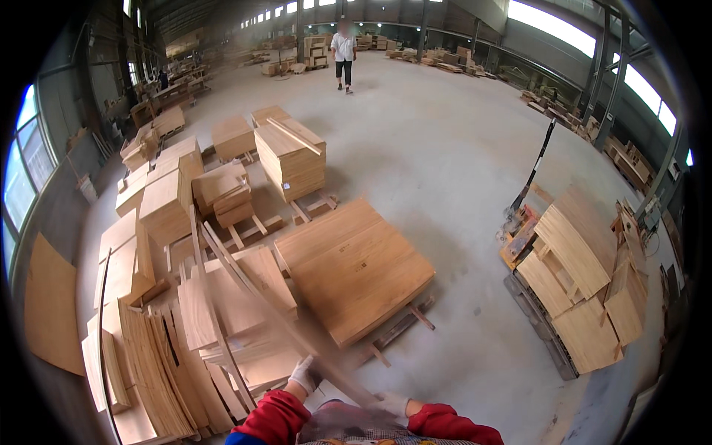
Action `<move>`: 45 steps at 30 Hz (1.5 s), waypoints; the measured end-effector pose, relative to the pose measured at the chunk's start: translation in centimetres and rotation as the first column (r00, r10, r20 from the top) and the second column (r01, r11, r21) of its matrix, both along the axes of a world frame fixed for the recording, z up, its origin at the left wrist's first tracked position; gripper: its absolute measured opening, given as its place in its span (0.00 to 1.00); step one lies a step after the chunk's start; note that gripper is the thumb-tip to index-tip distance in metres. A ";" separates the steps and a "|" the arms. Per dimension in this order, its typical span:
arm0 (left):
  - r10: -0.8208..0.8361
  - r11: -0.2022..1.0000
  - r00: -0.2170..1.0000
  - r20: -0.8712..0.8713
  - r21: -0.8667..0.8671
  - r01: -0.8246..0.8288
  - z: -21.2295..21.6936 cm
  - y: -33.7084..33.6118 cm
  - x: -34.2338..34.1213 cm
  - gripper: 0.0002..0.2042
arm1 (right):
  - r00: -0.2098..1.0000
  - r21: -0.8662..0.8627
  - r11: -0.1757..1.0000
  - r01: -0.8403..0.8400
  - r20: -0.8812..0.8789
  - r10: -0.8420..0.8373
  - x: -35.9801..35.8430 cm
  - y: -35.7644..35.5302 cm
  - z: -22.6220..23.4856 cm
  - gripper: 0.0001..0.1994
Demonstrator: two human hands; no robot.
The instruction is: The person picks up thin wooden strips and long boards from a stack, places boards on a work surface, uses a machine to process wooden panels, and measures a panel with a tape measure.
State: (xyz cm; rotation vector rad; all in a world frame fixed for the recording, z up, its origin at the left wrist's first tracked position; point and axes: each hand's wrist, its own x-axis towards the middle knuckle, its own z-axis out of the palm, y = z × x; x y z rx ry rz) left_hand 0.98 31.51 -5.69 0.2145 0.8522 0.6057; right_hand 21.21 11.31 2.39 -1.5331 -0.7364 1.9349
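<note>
My left hand (304,373), in a white glove with a red sleeve, grips a long thin wooden strip (259,297) that runs up and to the left and looks blurred by motion. My right hand (391,404), also in a white glove, holds the near end of the same strip close to my body. The strip hangs over a loose heap of thin veneer sheets (222,319) lying fanned out on the floor. A second blurred strip (211,311) rises beside it.
A stacked pallet of square boards (356,267) lies just ahead. More board stacks (291,157) fill the left. A pallet truck (525,215) stands by boards (578,282) at right. A person (343,55) walks far off on the concrete floor (445,163).
</note>
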 end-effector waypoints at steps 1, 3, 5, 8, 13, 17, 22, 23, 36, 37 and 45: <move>-0.026 0.999 0.999 -0.030 -0.027 0.026 -0.3 1.8 -0.6 0.11 | 1.000 -0.036 0.999 0.014 -0.007 -0.015 -0.1 0.5 2.4 0.19; -0.082 0.996 0.992 -0.091 -0.045 0.079 -0.6 5.0 0.2 0.12 | 0.999 -0.087 0.996 0.025 -0.032 -0.028 0.7 1.1 3.9 0.20; -0.126 0.992 0.978 -0.164 -0.036 0.121 -0.5 8.1 1.4 0.14 | 0.999 -0.084 0.996 -0.019 0.033 0.022 2.6 0.0 0.9 0.22; 0.003 0.995 0.999 -0.032 -0.099 -0.006 5.7 8.7 3.2 0.16 | 0.977 -0.120 0.981 -0.153 0.129 0.168 4.5 0.6 0.9 0.22; -0.021 0.999 1.000 0.016 0.040 0.020 6.5 10.8 2.2 0.12 | 0.986 -0.092 0.987 -0.135 0.085 0.143 5.0 1.3 5.6 0.21; 0.071 0.965 0.994 -0.085 -0.246 -0.090 5.3 12.3 1.9 0.12 | 0.986 -0.111 0.984 -0.139 0.073 0.148 5.4 -0.2 0.7 0.21; -0.011 0.980 1.000 0.003 -0.199 0.012 3.7 14.2 1.9 0.12 | 0.973 -0.126 0.985 -0.116 0.185 0.138 4.1 1.2 4.4 0.25; -0.052 0.983 0.998 0.035 -0.175 0.057 4.1 14.7 2.5 0.12 | 0.950 -0.187 0.965 -0.182 0.221 0.222 4.7 1.5 3.2 0.26; -0.652 0.688 0.750 -0.115 0.327 0.648 3.0 12.3 15.8 0.21 | 0.516 0.011 0.971 0.237 0.846 -0.135 1.6 -2.6 8.7 0.29; -0.708 0.626 0.694 -0.135 0.336 0.704 3.2 10.2 17.3 0.20 | 0.473 0.015 0.958 0.287 0.867 -0.155 0.9 -3.9 7.7 0.30; -0.902 0.276 0.381 -0.202 0.409 0.870 2.9 3.9 23.0 0.18 | 0.338 0.310 0.675 0.670 0.682 -0.648 -3.4 -11.8 3.8 0.36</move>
